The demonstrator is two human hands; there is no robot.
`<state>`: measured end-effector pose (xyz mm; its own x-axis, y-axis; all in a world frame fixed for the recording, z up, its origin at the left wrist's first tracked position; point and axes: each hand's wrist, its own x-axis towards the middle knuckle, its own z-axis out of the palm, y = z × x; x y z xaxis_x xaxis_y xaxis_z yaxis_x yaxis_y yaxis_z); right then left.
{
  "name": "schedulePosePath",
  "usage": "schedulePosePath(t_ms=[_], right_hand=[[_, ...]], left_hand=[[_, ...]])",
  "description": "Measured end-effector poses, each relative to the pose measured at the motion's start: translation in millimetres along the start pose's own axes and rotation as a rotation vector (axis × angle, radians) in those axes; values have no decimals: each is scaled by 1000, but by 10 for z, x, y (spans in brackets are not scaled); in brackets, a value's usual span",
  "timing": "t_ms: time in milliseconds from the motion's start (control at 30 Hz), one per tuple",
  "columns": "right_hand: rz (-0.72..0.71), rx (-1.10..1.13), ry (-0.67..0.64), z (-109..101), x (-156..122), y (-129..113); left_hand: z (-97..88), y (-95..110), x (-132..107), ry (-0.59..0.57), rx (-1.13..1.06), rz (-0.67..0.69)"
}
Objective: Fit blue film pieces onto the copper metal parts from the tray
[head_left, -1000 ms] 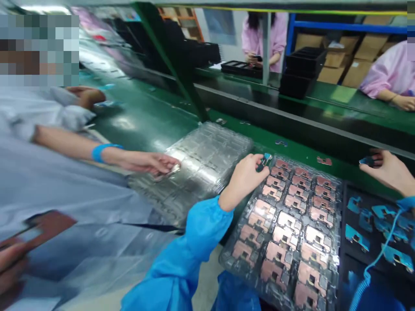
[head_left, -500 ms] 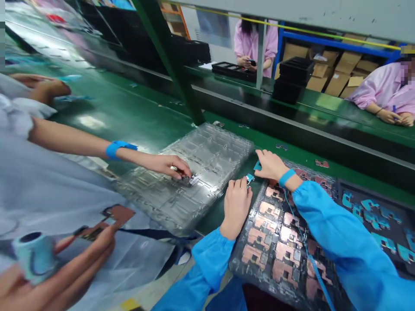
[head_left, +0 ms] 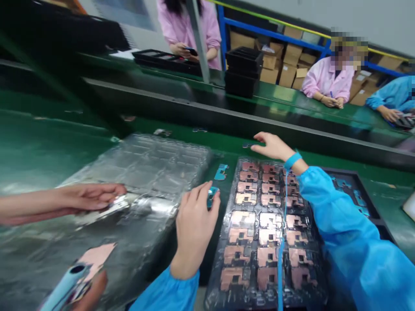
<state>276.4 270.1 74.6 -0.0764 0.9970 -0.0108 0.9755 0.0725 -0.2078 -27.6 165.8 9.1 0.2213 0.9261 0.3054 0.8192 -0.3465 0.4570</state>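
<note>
Bench: green work surface, glossy with glare.
Conveyor: dark belt rail across the middle.
Far side: stacked black trays; cardboard boxes on blue shelving.
Wall: pale grey.
Post: grey upright.

Left hand pinches a blue part (beside the copper-piece tray).

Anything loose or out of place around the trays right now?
One small blue film part lies loose on the green bench, in the gap between the clear plastic blister tray stack and the tray of copper-coloured parts. Nothing looks spilled or damaged.
</note>
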Motion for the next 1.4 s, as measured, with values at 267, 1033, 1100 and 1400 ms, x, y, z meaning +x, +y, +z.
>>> schedulePosePath(t_ms=[267,1033,1100,1400], right_hand=[[381,-61,-89,-13,-546,1684],[332,135,2,-295,-1001,1877],[256,252,64,-410,-1199,1553],[-369,-45,282,-407,-1854,57]], left_hand=[[382,332,1304,-250,-10,239],[1378,646,2545,-513,-28,320],[1311,708,2523,-490,-34,282],[196,634,1490,-258,-153,128]])
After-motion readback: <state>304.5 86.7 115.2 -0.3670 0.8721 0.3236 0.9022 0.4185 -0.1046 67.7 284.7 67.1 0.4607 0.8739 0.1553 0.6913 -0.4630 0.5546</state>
